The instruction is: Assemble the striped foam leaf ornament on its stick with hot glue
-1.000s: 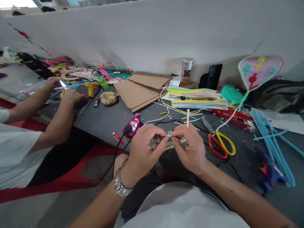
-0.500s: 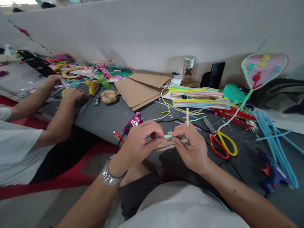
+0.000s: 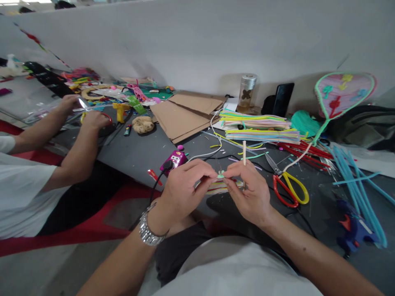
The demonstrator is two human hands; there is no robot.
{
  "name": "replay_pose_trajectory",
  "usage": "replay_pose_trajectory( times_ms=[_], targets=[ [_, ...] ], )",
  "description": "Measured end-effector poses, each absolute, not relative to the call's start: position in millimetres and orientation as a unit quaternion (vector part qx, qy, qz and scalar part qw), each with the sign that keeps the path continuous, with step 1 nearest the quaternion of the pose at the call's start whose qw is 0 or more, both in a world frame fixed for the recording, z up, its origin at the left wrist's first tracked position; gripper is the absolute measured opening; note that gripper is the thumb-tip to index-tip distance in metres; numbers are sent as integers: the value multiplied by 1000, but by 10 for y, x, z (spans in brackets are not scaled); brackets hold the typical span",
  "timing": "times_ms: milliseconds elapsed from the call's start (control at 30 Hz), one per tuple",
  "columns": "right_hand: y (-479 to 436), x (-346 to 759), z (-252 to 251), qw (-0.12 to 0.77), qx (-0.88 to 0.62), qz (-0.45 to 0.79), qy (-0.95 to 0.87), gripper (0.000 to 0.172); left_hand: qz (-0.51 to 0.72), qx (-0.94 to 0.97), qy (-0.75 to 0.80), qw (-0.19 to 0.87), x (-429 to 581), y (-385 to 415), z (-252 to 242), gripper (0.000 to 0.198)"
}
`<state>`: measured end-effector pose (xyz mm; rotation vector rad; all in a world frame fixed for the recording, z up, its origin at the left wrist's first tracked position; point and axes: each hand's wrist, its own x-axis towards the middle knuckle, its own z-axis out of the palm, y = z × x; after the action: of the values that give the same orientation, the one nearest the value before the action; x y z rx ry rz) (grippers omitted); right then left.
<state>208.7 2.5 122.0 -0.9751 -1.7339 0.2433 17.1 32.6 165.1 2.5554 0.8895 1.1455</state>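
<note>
A small light-green piece (image 3: 220, 175) is pinched between the fingertips of both hands, above the near edge of the table. My left hand (image 3: 188, 187), with a metal watch at the wrist, grips it from the left. From the other side my right hand (image 3: 249, 191) pinches it, and a thin pale stick (image 3: 244, 153) stands upright among that hand's fingers. Below the fingertips lie striped multicoloured strips (image 3: 220, 187), partly covered by the hands. Scissors with red and yellow handles (image 3: 290, 189) lie right of my right hand.
A purple power socket (image 3: 173, 161) is beyond my left hand. Bundled coloured stems (image 3: 262, 135), cardboard (image 3: 182, 115) and a bottle (image 3: 247, 92) are farther back. Blue stems and a blue glue gun (image 3: 354, 230) lie right. At left, another person's hands (image 3: 95, 119) hold scissors.
My left hand has turned slightly, its fingers closer over the green piece and its wrist a little to the right. My right hand has barely moved.
</note>
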Motion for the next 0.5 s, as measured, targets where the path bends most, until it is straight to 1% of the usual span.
replay_pose_trajectory(
  times_ms=[133,267,367,500],
  targets=[
    [31,2081,1213,539,-409,100,-729,11,405,853,307,118,174,319,1638,14],
    [30,2081,1209,539,-409,98,-730,11,428,798,367,212,230,289,1604,6],
    [24,2081,1206,538,-408,95,-731,12,450,746,414,264,300,260,1564,6],
    [16,2079,1198,545,-402,95,-730,12,480,725,434,236,367,191,1533,8]
  ],
)
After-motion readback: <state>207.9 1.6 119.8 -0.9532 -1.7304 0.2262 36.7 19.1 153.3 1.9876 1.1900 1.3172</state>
